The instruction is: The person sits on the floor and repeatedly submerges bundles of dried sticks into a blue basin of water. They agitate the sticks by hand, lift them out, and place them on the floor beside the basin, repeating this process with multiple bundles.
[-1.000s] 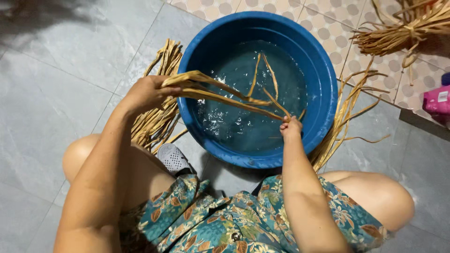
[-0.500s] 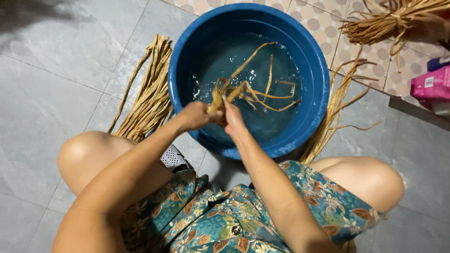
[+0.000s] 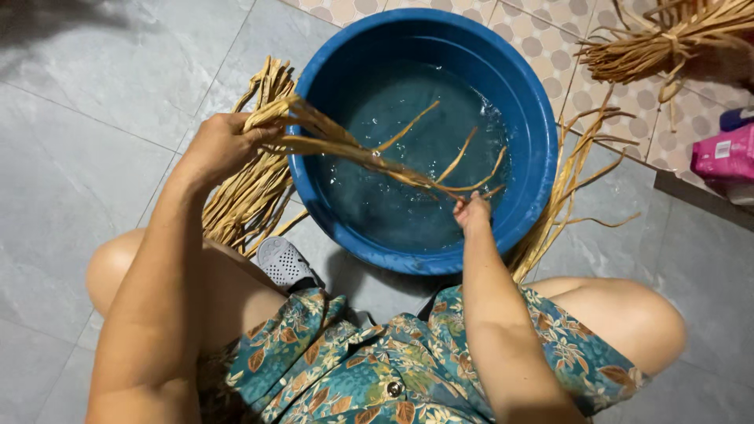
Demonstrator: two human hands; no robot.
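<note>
The person squats on the tiled floor (image 3: 71, 180) over a blue basin (image 3: 542, 141) part-filled with water (image 3: 393, 196). The left hand (image 3: 220, 145) is closed around one end of a bunch of tan fibre strips (image 3: 353, 149), holding it above the basin's left rim. The right hand (image 3: 471, 210) pinches the other end low over the water, near the basin's near wall. The bunch spans the basin between the two hands, with several loose ends fanning upward.

Risks noted:
- The strips look wet; a slack grip at either end could let them slip back into the water or onto the floor.
- Loose ends splaying from the bunch may snag or tangle if pulled hard.
- Water carried on the strips may drip over the left rim onto the floor, making the tiles slick beside the grey shoe (image 3: 284, 263).
- A dry pile of strips (image 3: 243, 196) lies on the floor just left of the basin, and more (image 3: 565, 196) to its right; drips could wet either.
- A tied bundle (image 3: 667, 43) and a pink packet (image 3: 722, 153) sit far right, well apart.
</note>
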